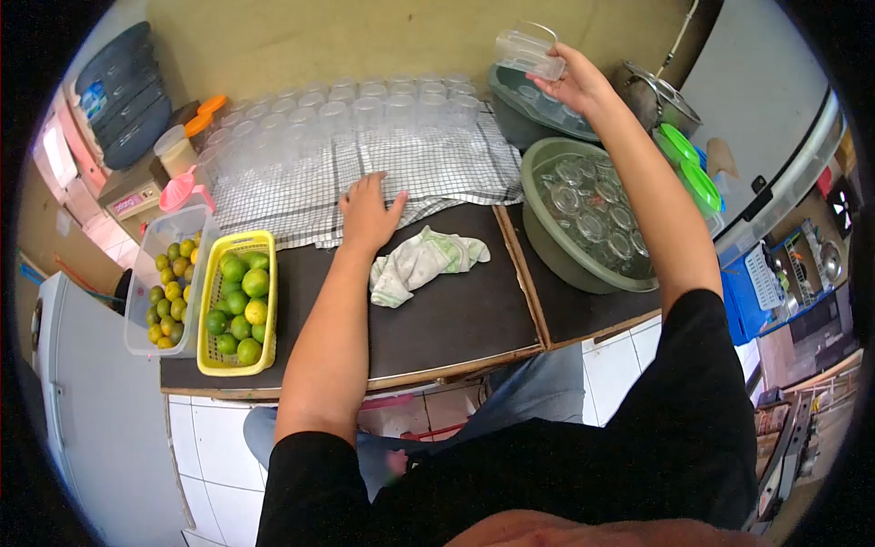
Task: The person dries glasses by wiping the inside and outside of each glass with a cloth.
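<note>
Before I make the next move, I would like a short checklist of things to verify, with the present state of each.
1. Right hand holds the clear cup: ok.
2. Left hand free of objects: ok, it rests on the checkered cloth.
3. Front green basin free of glassware: not ok, many pieces lie in it.
4. Crumpled rag apart from the rows of clear cups: ok.
5. Cup in the right hand dry: cannot tell.
</note>
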{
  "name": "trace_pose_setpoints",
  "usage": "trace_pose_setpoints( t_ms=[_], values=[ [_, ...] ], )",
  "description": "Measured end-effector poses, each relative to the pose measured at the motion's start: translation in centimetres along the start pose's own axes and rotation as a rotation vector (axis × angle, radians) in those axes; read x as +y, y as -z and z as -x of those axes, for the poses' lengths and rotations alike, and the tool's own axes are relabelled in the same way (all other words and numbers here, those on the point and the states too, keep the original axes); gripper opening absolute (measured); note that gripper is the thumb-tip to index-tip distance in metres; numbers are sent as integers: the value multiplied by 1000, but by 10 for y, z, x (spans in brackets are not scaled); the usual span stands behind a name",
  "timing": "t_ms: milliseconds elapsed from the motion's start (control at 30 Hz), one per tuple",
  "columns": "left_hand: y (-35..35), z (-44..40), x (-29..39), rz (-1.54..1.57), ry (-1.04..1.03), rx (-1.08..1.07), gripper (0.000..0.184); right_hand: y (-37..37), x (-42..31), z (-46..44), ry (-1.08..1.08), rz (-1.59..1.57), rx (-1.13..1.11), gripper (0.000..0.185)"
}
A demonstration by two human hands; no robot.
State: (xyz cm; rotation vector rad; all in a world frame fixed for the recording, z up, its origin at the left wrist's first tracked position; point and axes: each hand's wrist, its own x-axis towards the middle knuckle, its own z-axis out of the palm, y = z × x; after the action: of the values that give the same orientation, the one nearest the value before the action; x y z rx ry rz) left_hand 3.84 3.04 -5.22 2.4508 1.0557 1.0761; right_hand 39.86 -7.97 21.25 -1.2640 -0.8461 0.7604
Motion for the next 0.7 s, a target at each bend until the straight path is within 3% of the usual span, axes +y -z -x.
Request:
trace_pose_setpoints(
  t_ms=[67, 167, 233, 267, 300, 367, 433, 533, 600, 700],
  values=[
    [9, -3, 5, 90, 5, 73, 53, -59, -2, 63, -42, -292, 28, 47],
    [16, -6, 8, 309, -37, 220, 46, -99, 38, 116, -54, -567, -168, 53],
    [24, -3, 16, 483, -167, 260, 58, -133, 69, 154, -24, -662, -248, 61],
    [31, -1, 26, 567, -223, 275, 64, -138, 94, 156, -111, -801, -296, 64],
    [31, 1, 30, 654, -288, 281, 78, -145, 114, 160, -132, -875, -354, 65],
    [33, 5, 43, 643, -300, 288, 86, -146, 157, 156, -287, -974, -438, 63],
    [41, 6, 60, 663, -356, 309, 76, -146, 191, 150, -326, -971, -515, 61],
    [32, 3, 55, 827, -56, 271, 58, -151, 209, 151, -365, -544, -565, 55],
    [28, -1, 45, 862, 43, 372, 57, -153, 205, 163, -118, -68, -322, 50],
    [36, -10, 29, 737, 89, 493, 58, -137, 206, 172, 388, 595, -513, 56]
  ],
)
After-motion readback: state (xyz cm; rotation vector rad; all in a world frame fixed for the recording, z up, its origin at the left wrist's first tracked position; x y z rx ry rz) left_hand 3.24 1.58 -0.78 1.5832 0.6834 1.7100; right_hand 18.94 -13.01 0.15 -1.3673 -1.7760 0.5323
